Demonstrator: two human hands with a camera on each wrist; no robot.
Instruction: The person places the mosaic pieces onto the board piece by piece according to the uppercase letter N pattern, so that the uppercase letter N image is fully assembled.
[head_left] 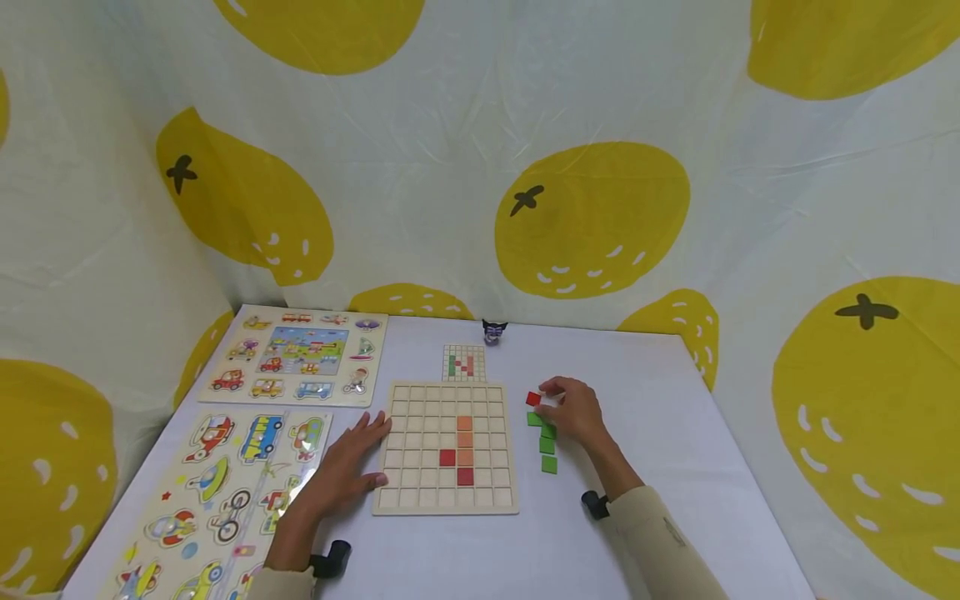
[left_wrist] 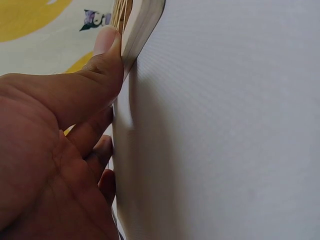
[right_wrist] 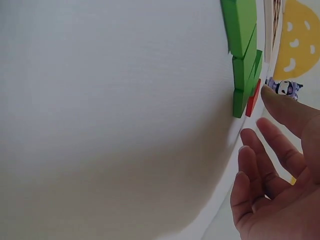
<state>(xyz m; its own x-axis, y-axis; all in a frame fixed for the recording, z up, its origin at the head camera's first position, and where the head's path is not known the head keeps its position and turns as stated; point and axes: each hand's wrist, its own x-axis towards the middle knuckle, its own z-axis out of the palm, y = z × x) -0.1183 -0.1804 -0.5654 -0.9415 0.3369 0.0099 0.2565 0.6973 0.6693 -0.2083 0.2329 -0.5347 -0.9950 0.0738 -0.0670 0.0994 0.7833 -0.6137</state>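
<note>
Red tile (head_left: pixel 532 399) on table (head_left: pixel 637 367), just past green tiles (head_left: pixel 547 446). Right hand (head_left: pixel 576 408) beside it, fingers parted, no grip evident; likely pickup step, calling for a pinch. Left hand (head_left: pixel 347 465) loosely spread against grid board (head_left: pixel 442 511), gripping nothing.

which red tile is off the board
The red tile near the right hand, just beyond the green tiles; the other two red ones sit in the wooden board.
</note>
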